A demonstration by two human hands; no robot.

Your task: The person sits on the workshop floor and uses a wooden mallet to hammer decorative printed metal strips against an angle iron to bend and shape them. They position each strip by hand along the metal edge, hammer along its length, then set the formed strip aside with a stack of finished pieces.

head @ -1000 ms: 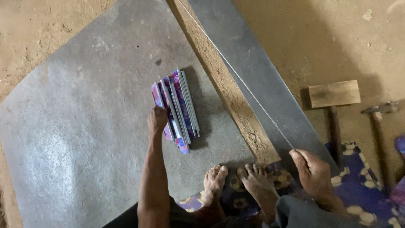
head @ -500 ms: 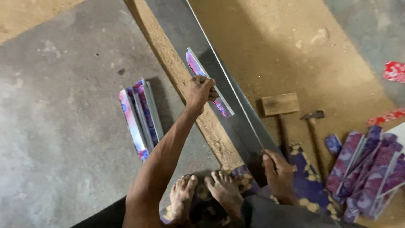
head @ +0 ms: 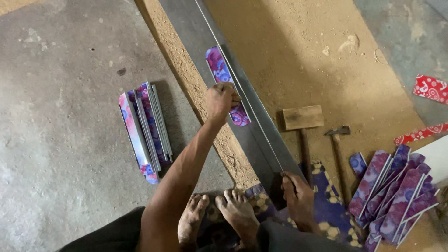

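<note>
Left hand (head: 220, 100) grip closed on patterned strip (head: 224, 84) at frame centre, seating it against long metal rail (head: 261, 126); right hand (head: 298, 198) grip clamped rail end, lower centre. Next move judged: firm, aligned press.

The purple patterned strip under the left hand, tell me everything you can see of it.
The purple patterned strip is a narrow, flat, glossy-looking piece with a pink and blue swirl print and rounded ends. It lies on the long grey metal bar, along its raised edge. The left hand presses on its lower half, hiding part of it.

Left: stack of folded strips (head: 145, 128) on the floor (head: 60, 140), beside the long metal bar (head: 242, 93).
Right: mallet (head: 302, 122), hammer (head: 337, 144), then pile of strips (head: 396, 191).
On bar: one strip (head: 225, 84).
</note>
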